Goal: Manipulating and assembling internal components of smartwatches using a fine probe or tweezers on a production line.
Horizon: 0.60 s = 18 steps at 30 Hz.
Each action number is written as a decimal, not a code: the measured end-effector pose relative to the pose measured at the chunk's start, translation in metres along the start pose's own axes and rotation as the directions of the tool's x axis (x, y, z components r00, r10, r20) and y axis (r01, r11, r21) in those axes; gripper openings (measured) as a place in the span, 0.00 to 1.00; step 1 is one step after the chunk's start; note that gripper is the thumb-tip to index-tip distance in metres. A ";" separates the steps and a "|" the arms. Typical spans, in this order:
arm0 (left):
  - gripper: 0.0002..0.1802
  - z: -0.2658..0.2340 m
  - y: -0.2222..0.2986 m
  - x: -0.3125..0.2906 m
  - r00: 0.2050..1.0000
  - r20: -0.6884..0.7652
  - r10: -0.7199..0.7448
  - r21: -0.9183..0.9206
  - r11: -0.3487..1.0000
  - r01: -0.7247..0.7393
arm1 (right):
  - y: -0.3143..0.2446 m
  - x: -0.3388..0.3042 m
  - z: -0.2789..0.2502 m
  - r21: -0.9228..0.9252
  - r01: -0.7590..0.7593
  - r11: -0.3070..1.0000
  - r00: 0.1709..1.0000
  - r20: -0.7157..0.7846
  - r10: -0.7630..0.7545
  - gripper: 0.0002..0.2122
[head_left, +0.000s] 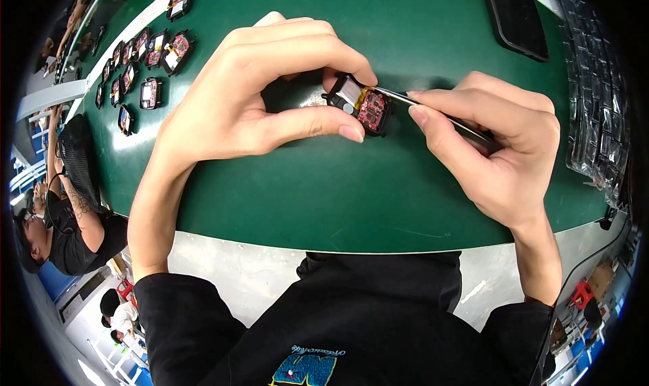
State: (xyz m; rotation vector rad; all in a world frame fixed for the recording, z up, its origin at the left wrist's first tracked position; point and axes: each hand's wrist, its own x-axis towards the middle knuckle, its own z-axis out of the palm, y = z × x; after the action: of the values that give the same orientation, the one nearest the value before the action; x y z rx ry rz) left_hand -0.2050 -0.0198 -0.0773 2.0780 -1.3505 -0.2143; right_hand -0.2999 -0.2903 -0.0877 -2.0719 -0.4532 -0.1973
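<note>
Between the thumb and fingers of my left hand (pixel 250 88) sits a small open watch case (pixel 362 105), black-rimmed, with a red circuit board, a silver battery and a strip of yellow tape inside. The case rests at or just above the green table. My right hand (pixel 503 136) grips slim metal tweezers (pixel 399 97) like a pen. Their tip meets the case's upper edge, near the yellow tape. Whether the tip pinches anything is too small to tell. My left fingertips are partly hidden behind the case.
Several similar open watch cases (pixel 150 94) lie at the far left of the green table (pixel 304 197). A black phone-like slab (pixel 517 21) lies at the far right. Clear plastic trays (pixel 595 102) line the right edge. Another person (pixel 74 224) sits at the left.
</note>
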 end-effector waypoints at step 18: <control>0.30 0.000 0.001 0.002 1.000 -0.004 -0.011 -0.014 1.000 0.011 | 0.002 0.000 -0.001 0.013 0.017 1.000 1.000 0.011 -0.017 0.07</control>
State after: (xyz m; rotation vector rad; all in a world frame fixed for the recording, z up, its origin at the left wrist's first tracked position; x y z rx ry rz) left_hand -0.2045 -0.0218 -0.0761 2.0740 -1.3317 -0.2240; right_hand -0.2986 -0.2922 -0.0890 -2.0583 -0.4774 -0.1929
